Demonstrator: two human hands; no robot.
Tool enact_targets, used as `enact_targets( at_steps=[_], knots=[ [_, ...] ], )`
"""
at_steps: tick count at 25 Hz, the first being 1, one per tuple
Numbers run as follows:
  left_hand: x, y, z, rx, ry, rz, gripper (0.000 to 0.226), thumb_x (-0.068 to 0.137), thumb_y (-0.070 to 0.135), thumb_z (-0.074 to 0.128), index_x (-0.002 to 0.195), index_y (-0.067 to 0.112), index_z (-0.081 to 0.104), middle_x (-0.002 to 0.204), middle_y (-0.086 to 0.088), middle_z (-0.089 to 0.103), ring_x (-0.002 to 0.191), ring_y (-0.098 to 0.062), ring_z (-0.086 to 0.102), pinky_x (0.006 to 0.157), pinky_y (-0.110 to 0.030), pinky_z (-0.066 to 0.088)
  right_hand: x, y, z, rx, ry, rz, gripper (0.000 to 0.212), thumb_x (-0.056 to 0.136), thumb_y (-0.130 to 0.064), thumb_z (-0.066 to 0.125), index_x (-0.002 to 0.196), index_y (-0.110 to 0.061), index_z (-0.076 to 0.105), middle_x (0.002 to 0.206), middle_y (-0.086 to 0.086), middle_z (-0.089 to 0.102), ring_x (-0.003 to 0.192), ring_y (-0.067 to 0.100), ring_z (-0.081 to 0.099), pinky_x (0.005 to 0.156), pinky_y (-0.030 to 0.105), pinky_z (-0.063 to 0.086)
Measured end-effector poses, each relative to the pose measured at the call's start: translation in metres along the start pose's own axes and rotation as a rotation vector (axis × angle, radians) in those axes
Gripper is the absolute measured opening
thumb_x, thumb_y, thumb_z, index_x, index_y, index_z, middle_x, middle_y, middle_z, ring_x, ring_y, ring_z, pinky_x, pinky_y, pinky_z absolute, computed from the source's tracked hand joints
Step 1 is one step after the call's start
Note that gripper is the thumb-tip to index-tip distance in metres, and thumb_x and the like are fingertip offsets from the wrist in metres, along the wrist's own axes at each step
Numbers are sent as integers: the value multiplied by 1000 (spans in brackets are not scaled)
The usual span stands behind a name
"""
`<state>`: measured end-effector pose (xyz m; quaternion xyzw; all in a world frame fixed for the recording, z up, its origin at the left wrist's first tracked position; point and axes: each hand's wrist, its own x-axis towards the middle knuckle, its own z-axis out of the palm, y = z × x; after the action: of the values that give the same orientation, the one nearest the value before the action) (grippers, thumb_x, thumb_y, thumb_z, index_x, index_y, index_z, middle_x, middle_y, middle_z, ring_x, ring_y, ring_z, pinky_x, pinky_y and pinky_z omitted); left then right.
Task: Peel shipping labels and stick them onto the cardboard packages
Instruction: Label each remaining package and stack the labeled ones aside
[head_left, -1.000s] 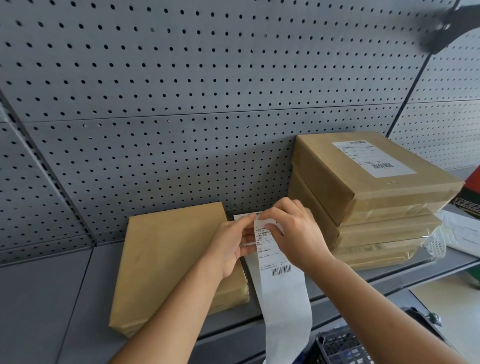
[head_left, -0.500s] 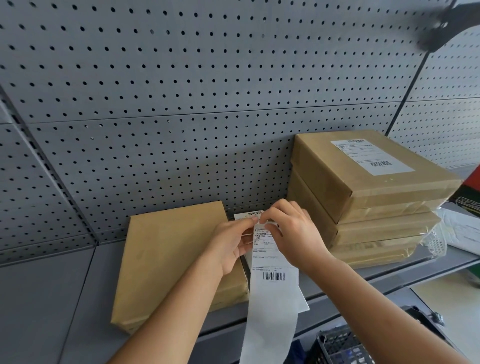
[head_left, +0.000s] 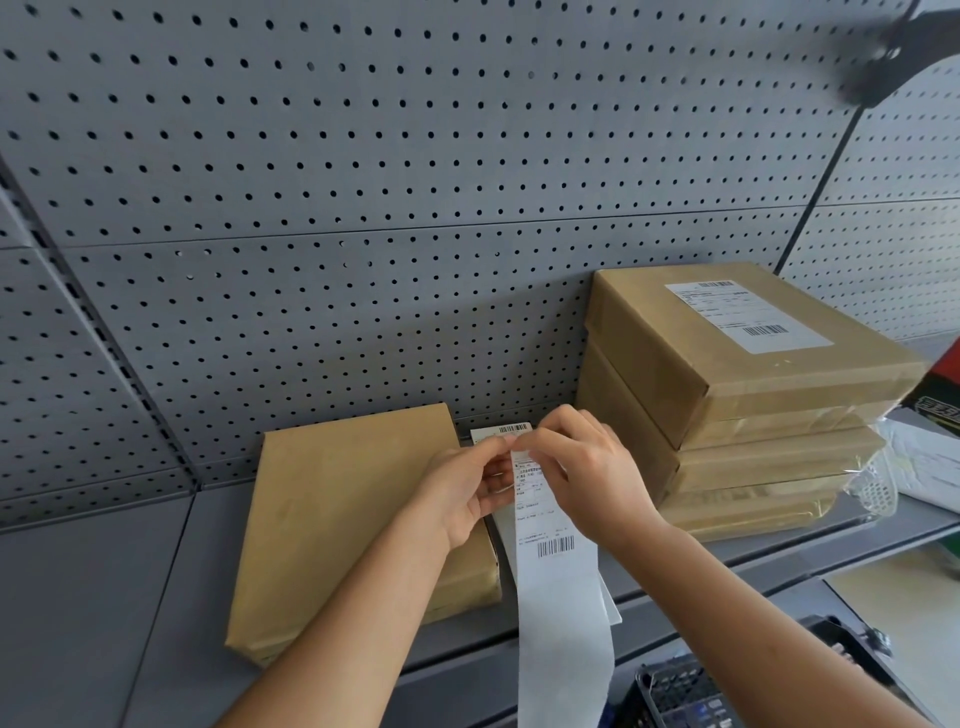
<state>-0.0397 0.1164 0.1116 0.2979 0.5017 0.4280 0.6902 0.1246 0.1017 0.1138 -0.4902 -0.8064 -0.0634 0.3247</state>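
A long white label strip (head_left: 556, 582) hangs down over the shelf edge, printed text and a barcode near its top. My left hand (head_left: 462, 491) and my right hand (head_left: 587, 467) pinch the strip's upper end between thumbs and fingertips. Behind my hands another white label sheet (head_left: 511, 430) lies on the shelf. A plain brown cardboard package (head_left: 337, 509) lies flat to the left, partly under my left wrist. To the right stands a stack of brown packages (head_left: 727, 415); the top one carries a stuck shipping label (head_left: 748, 314).
A grey pegboard wall (head_left: 363, 208) backs the grey shelf (head_left: 104, 597). Clear plastic wrapping and white papers (head_left: 919, 462) lie at the far right, beside a red and black box (head_left: 940, 384). A dark crate (head_left: 691, 691) sits below the shelf edge. A black bracket (head_left: 893, 47) juts from the upper right.
The hanging strip has shifted a little leftward and my fingers have moved at its top edge. Packages stay where they were.
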Motion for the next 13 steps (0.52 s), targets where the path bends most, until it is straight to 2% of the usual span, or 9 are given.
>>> enact_targets(
  at_steps=[7,13],
  knots=[
    [4,-3,1,52,28,18,18,95,21,72,83,7,72,62,-3,71,57,-17,69,58,-30,61,-2,3,4,37,5,-13,21,91,-5,65,101,-20,74,88,-2,57,78,18,55,70,35,50],
    [5,-5,0,37,-29,25,24,98,25,67,105,5,77,82,-9,78,75,-20,73,78,-35,61,-3,7,6,96,-55,-29,21,93,-10,65,111,-19,71,96,-2,58,87,18,56,75,33,52]
  ],
)
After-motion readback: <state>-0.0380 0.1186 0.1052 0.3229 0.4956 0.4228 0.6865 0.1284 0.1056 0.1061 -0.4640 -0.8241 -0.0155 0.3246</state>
